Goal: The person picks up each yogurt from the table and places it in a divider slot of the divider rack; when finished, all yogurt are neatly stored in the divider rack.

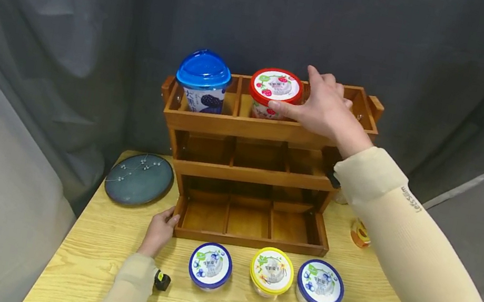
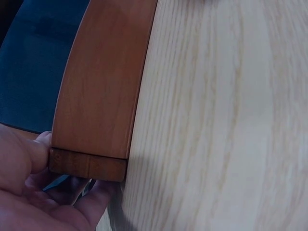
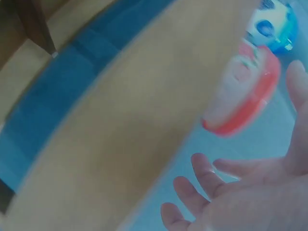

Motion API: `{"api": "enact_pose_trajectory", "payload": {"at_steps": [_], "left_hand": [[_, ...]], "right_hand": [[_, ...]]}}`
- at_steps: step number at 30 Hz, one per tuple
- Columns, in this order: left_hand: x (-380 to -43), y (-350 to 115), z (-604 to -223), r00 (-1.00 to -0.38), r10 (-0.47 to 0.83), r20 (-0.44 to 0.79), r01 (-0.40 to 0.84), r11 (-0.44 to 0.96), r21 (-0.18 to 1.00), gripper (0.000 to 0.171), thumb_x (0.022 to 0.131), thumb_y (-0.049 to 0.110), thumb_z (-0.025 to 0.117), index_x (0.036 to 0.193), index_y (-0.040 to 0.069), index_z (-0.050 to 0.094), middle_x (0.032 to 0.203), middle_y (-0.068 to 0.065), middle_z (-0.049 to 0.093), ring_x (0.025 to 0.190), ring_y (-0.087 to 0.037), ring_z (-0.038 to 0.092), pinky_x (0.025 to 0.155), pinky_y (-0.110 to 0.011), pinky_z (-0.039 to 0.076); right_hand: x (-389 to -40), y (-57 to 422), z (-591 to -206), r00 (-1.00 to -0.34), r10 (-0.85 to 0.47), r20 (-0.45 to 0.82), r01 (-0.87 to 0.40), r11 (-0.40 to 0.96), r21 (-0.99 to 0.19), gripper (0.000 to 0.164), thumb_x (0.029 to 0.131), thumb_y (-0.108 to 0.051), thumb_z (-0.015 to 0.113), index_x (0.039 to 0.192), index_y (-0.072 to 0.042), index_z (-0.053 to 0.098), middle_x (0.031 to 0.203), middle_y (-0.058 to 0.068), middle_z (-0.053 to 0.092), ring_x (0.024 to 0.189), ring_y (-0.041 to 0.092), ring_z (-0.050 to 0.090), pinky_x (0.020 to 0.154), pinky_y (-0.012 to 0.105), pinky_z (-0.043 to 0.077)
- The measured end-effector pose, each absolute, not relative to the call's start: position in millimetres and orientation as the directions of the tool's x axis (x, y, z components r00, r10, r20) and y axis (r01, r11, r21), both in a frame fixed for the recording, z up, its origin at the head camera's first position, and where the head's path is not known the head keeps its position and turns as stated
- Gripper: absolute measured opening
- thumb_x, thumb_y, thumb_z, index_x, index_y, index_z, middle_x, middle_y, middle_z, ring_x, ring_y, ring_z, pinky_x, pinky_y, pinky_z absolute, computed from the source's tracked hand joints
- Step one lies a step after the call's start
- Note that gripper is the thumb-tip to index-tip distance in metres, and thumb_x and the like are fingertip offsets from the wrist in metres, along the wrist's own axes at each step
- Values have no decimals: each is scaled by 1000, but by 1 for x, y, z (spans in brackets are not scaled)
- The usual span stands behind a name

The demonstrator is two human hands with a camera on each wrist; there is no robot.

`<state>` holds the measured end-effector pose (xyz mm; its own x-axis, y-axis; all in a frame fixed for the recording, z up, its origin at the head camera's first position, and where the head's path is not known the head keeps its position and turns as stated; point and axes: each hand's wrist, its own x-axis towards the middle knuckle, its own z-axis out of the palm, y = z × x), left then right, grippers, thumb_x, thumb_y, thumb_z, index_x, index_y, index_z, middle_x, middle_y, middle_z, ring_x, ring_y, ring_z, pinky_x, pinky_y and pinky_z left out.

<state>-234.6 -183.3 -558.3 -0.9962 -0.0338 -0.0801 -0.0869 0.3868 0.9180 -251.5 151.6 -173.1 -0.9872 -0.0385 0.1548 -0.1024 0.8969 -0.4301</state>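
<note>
A tub with a red lid and strawberry pictures stands in the top tier of a wooden three-tier rack. My right hand is just right of it, its thumb overlapping the lid's edge in the head view. In the right wrist view, the fingers of that hand are spread, with a gap between them and the red-lidded tub. Low on the rack's left side, my left hand grips the bottom front corner. The left wrist view shows thumb and fingers around the wooden end.
Left of the strawberry tub stands a taller blue-lidded cup. Two blue-lidded tubs and a yellow-lidded tub stand before the rack. A dark blue plate lies at left, a small orange-labelled container at right.
</note>
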Motion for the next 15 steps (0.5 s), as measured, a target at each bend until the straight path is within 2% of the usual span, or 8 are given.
{"api": "enact_pose_trajectory", "payload": {"at_steps": [2,9,15], "left_hand": [[-236,-183,-558,-997,-32,-75,-82,387,919,45,104,10,52,144,-9,43,137,-29,53,122,-39,55,100,-47,48],[-240,-186,-554,-995,-18,-99,-98,389,916,47,105,12,50,147,-7,40,141,-28,49,127,-40,50,103,-48,45],[-239,-186,-551,-994,-12,-112,-107,393,913,47,105,11,50,147,-7,40,141,-28,49,127,-41,49,103,-49,45]], "right_hand": [[-243,157,-166,-981,-41,188,-121,891,-438,116,81,-71,64,161,-14,4,157,20,20,142,41,17,111,70,13],[-199,175,-154,-947,-26,319,-188,852,-489,98,86,-63,64,160,-20,18,156,14,27,139,35,21,106,62,19],[-152,192,-173,-917,1,399,-229,818,-527,84,90,-50,69,158,-21,30,152,16,34,136,37,25,109,66,19]]}}
